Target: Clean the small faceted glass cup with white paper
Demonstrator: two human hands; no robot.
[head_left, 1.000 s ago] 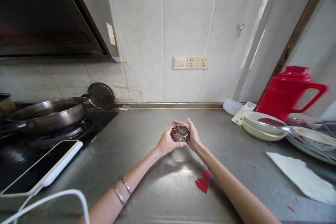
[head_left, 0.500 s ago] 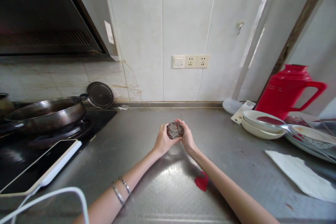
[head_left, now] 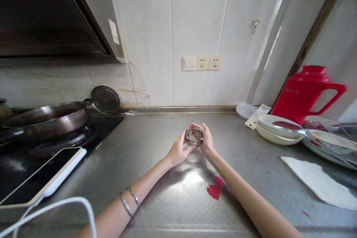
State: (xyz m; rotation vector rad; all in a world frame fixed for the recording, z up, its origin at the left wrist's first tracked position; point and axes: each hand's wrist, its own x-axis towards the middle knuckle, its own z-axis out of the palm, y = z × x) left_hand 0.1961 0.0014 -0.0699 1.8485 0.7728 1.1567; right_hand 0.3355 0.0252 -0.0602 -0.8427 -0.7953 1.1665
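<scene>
A small round glass-like item with a dark rim is held between both hands above the steel counter. My left hand is closed on its left side, with the thumb below it. My right hand wraps its right side, fingers reaching round the far edge. A torn red scrap lies on the counter, left of my right forearm. Two silver bracelets circle my left forearm.
On the left are a steel pan, a black hob, a phone and a white cable. To the right stand a red flask, stacked bowls, plates and a white paper.
Both hands have shifted slightly to the right with the round item. My right hand's fingers are raised a little more, and more of the red scrap shows.
</scene>
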